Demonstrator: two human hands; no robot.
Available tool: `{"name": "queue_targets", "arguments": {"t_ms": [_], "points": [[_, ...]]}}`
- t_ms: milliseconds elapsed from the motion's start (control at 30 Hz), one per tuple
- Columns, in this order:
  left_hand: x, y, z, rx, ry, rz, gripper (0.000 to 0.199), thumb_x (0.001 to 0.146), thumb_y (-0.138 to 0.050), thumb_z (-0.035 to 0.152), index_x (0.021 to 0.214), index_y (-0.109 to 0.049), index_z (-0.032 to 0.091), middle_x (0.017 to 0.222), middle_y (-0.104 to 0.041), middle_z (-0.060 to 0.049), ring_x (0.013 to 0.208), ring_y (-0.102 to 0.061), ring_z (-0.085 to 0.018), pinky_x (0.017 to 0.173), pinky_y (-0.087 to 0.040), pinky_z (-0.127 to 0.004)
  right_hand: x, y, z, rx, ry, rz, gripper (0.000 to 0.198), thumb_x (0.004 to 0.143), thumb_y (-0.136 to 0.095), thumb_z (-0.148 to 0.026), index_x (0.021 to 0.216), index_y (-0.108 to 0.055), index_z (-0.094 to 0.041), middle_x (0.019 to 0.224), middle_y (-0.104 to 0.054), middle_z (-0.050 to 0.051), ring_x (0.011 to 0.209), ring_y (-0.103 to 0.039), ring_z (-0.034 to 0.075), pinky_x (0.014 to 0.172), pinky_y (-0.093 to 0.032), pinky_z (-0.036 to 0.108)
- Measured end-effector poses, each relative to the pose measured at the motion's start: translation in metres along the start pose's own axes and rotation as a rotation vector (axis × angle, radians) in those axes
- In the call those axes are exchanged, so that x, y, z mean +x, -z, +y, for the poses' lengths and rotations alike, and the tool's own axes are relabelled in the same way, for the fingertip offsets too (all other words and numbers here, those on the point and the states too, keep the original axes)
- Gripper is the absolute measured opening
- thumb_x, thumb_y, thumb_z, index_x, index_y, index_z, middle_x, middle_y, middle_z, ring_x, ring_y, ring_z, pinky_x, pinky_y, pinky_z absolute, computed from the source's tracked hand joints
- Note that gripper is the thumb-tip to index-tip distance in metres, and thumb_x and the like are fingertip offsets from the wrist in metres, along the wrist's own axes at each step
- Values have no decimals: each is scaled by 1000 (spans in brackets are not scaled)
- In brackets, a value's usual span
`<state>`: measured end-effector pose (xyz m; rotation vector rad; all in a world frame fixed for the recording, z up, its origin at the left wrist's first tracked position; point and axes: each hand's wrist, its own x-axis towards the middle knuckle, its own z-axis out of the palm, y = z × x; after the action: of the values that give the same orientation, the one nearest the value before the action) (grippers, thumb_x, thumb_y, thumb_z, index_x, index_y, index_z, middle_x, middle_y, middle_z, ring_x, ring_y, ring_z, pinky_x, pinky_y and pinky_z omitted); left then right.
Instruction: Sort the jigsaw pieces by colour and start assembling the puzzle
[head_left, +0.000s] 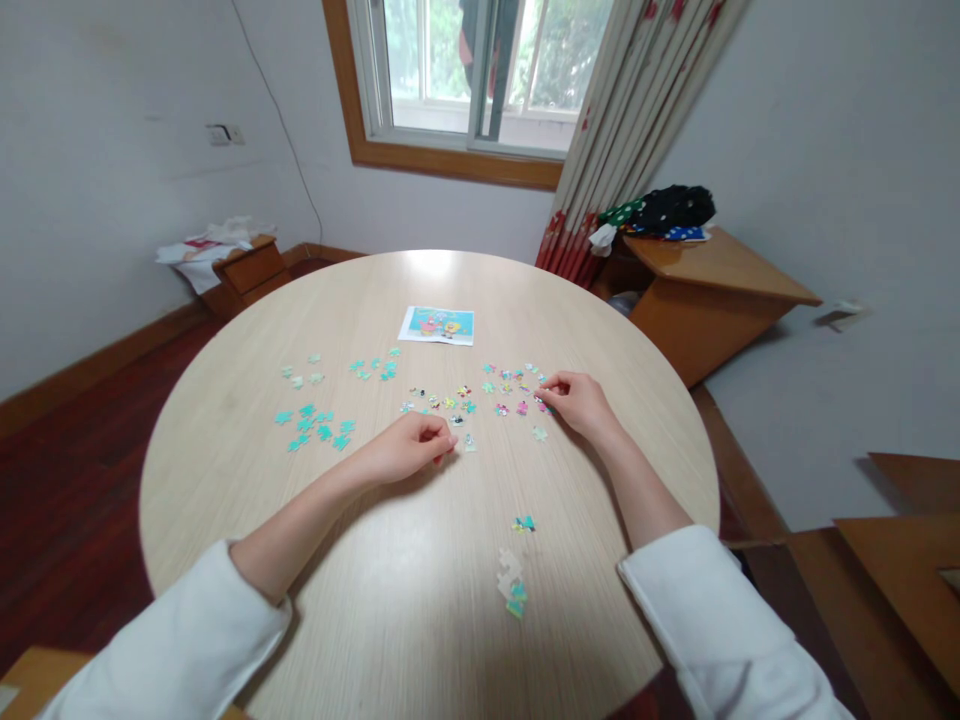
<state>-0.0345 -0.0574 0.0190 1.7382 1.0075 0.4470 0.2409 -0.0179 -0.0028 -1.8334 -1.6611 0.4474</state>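
My left hand (409,447) rests low over the table with its fingers curled; whatever lies inside them is hidden. Just beyond its fingertips are a pale puzzle piece (470,442) and a cluster of small multicoloured pieces (450,403). My right hand (581,402) pinches at a small jigsaw puzzle piece (539,394) on the right edge of a pink and teal cluster (506,385). A single pale green piece (540,434) lies below that hand. Closer to me are some joined pieces, a pale strip (509,572) with a teal and yellow end (516,600), and a small teal group (524,523).
The round wooden table (360,620) carries a cartoon reference picture (437,326) toward the back. Teal pieces (324,432), more teal ones (375,364) and pale ones (298,382) lie at left. A wooden cabinet (712,300) with cloths stands beyond the right edge.
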Motion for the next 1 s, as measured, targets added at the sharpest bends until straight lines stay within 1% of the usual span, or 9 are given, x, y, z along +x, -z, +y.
{"name": "queue_targets", "arguments": {"t_ms": [300,367,433,467,567,633,700,833,1000], "points": [[-1,0,1,-19,-9,6,30,81,-48,34,55,-48,18,49,-42,3,46,-35,-8,47,-25,-24,-4,0,-7,8,53,67,10,65,-63,-25,63,-59,-16,57,-52,-2,55,-45,11,54,-31,25],[0,0,1,-20,-12,7,30,80,-48,34,55,-48,18,49,-41,3,46,-35,-8,47,-25,-24,-12,5,-18,101,105,-6,11,68,-61,-26,66,-59,-16,57,-49,-3,55,-43,11,53,-31,24],[0,0,1,-17,-11,1,30,80,-48,34,55,-48,17,49,-41,3,46,-35,-8,47,-25,-23,-23,12,-31,192,179,-236,14,71,-61,-29,67,-59,-16,57,-46,-3,54,-41,10,52,-30,23],[0,-1,1,-18,-10,-2,30,80,-48,34,55,-48,17,49,-41,3,46,-35,-8,47,-25,-23,-30,15,-37,195,217,-408,15,70,-62,-30,68,-60,-16,57,-45,-4,54,-41,9,51,-30,23],[-2,-2,3,-23,-15,-1,28,79,-50,34,57,-47,17,49,-40,5,46,-34,-8,47,-24,-23,-49,22,-54,83,320,-887,15,65,-70,-25,74,-64,-16,57,-44,-6,53,-41,8,49,-29,21],[-3,-4,5,-22,-20,-5,27,78,-52,34,57,-46,17,48,-37,6,46,-32,-7,47,-24,-22,-60,23,-63,-49,403,-1073,19,61,-74,-22,78,-65,-17,58,-45,-7,51,-42,7,48,-28,21],[-4,-5,7,-15,-27,-8,28,77,-52,34,56,-46,17,49,-36,6,46,-31,-7,47,-23,-22,-67,22,-71,-178,469,-1106,19,60,-76,-21,75,-65,-18,57,-47,-7,51,-41,7,49,-27,21],[-3,-2,8,-28,-41,26,28,77,-52,36,56,-48,17,50,-40,5,46,-34,-7,46,-24,-22,-74,21,-81,-328,507,-1033,14,61,-75,-15,68,-64,-18,55,-48,-6,51,-39,7,51,-25,21],[-2,12,10,-143,-42,192,29,74,-57,37,56,-48,17,47,-42,5,42,-35,-6,43,-25,-21,-73,22,-83,-352,539,-1028,11,63,-73,-12,71,-66,-17,60,-53,-4,56,-43,8,54,-27,22]]}}
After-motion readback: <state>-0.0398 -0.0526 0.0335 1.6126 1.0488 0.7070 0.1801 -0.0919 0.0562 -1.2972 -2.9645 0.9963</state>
